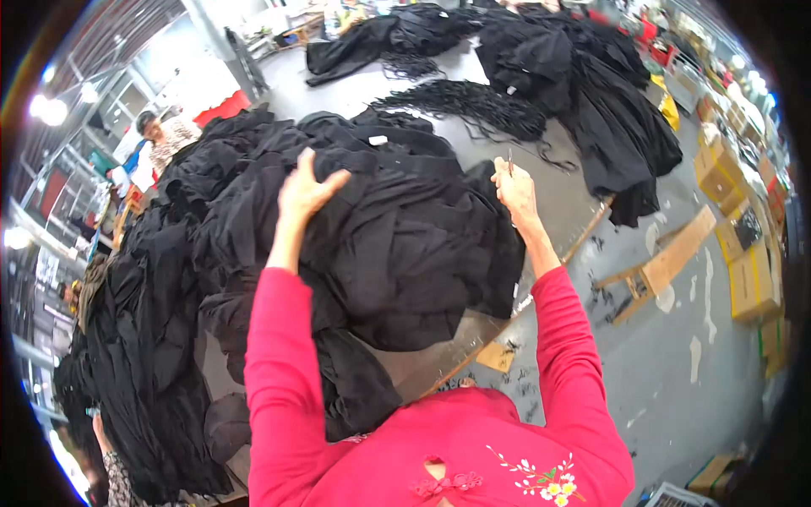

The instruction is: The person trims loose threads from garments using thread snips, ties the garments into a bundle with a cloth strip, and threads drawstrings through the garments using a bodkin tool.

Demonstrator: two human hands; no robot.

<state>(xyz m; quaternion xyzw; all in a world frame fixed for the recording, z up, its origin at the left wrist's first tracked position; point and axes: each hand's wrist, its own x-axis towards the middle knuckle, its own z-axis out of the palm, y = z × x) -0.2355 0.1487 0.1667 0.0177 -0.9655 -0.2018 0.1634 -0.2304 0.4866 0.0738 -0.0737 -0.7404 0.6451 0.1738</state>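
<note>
Black garments (405,245) lie in a large heap on the table before me. Above them my left hand (310,190) is open, its thumb and fingers spread, with nothing in it. At the heap's right edge, my right hand (514,190) is closed around a small pair of scissors (510,159), whose tip points away from me. A white label (378,140) shows on the dark cloth near the far side of the heap, between my two hands.
Black straps (473,106) and another pile of black garments (583,93) lie further back on the table (557,198). A wooden bench (667,258) and cardboard boxes (752,279) stand at right. At left are a seated person (165,139) and a co-worker's arm (103,435).
</note>
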